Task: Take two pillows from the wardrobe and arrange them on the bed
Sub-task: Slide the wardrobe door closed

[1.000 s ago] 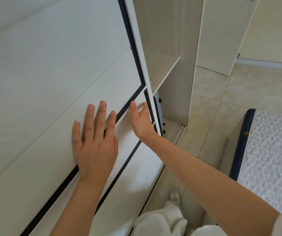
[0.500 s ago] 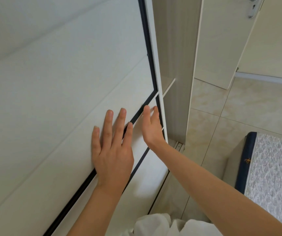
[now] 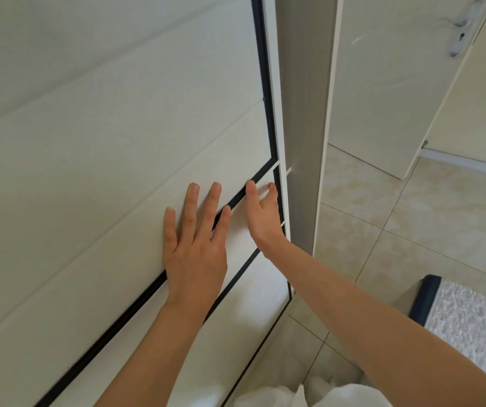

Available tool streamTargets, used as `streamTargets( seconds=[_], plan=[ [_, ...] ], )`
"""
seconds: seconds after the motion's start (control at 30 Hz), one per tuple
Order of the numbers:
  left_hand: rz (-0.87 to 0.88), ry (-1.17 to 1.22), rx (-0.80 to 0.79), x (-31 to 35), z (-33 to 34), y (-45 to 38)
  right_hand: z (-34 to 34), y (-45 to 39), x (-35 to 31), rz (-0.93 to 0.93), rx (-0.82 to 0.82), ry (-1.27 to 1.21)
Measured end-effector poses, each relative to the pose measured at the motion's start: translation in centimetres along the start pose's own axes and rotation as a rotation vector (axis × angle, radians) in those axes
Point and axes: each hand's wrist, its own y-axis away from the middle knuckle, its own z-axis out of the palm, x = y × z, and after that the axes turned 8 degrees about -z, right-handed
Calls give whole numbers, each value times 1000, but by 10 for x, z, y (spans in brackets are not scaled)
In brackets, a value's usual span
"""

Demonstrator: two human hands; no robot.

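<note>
The white sliding wardrobe door with black trim fills the left of the view and reaches almost to the wardrobe's grey side panel. My left hand lies flat on the door with fingers spread. My right hand presses against the door near its right edge, fingers straight. Neither hand holds anything. A corner of the bed's mattress, grey-patterned with a dark blue border, shows at the lower right. No pillow is in view; the wardrobe's inside is hidden by the door.
A white room door with a metal handle stands ajar beyond the wardrobe. Beige tiled floor lies between the wardrobe and the bed. My white clothing shows at the bottom edge.
The sliding door has moved right under both hands, covering the shelf and open compartment seen earlier. The gap at the wardrobe's side panel has shrunk to a sliver.
</note>
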Motion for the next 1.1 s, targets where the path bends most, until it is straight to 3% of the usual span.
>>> streamTargets(
  seconds=[0.63, 1.1],
  plan=[
    [39, -6, -121, 89, 38, -90, -68, -109, -26, 13, 47, 44],
    [2, -22, -124, 101, 48, -100, -74, -125, -24, -8, 12, 78]
  ],
)
